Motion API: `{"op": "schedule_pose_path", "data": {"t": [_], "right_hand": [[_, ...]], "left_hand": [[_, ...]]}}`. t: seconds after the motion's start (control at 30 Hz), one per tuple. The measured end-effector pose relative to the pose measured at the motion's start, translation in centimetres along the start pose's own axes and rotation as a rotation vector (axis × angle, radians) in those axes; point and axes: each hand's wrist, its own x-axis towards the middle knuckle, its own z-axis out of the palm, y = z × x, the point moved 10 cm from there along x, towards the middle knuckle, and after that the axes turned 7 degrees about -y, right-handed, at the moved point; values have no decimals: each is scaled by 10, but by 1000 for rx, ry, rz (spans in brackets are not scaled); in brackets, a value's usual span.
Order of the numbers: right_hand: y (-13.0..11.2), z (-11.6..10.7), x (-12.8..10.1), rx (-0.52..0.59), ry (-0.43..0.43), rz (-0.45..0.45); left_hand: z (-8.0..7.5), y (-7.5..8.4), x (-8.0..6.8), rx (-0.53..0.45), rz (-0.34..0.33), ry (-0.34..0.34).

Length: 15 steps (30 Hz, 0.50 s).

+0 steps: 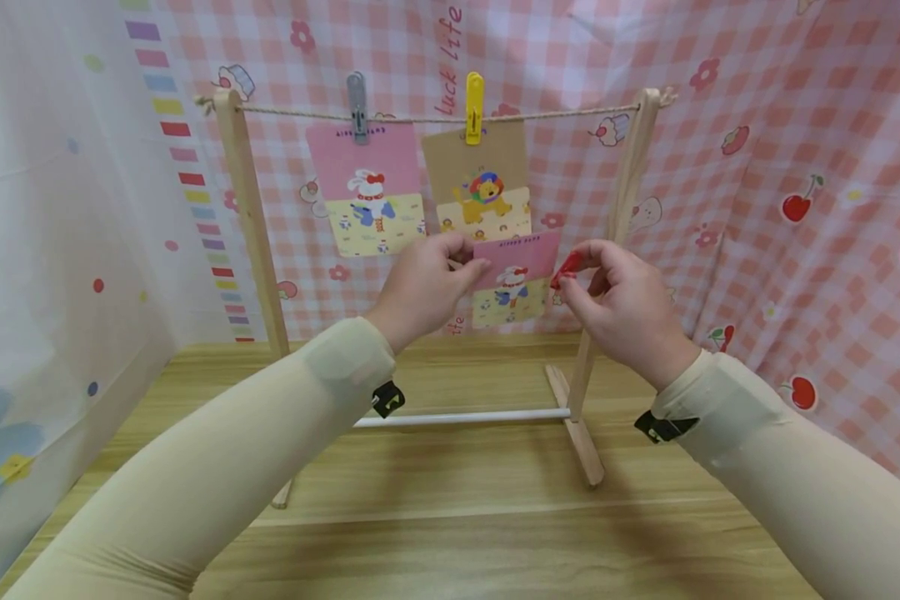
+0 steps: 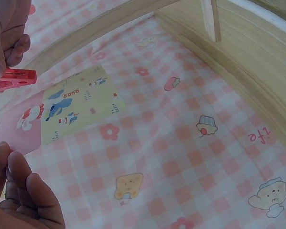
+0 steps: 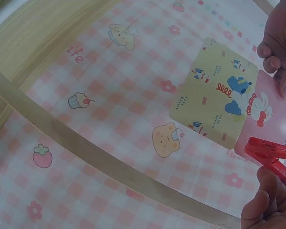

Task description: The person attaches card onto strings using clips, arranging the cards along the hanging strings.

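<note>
My left hand (image 1: 423, 292) pinches the left edge of a pink-and-yellow card (image 1: 516, 292) with a white rabbit on it. The card hangs in the air below the rope (image 1: 570, 116). At the card's right, my right hand (image 1: 633, 308) holds a red clothespin (image 3: 264, 151) between thumb and fingers, close to the card's edge. Whether the clothespin touches the card I cannot tell. On the rope, a grey clothespin (image 1: 357, 108) holds a similar pink rabbit card (image 1: 367, 162), and a yellow clothespin (image 1: 474, 108) holds a brown lion card (image 1: 435, 162).
The rope runs between two wooden posts (image 1: 249, 192) of a stand. A white bar (image 1: 465, 418) joins the posts low down, and a wooden foot (image 1: 587, 454) rests on the wooden table (image 1: 450, 517). Pink checked cloth (image 1: 720, 167) hangs behind and at the right.
</note>
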Motion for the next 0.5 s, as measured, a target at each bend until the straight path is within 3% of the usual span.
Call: {"op": "schedule_pose_path", "data": {"t": [0.5], "right_hand": [[-6,-14,4,-20,58,-41]], "left_hand": [[-2,14,3,44,29,32]]}}
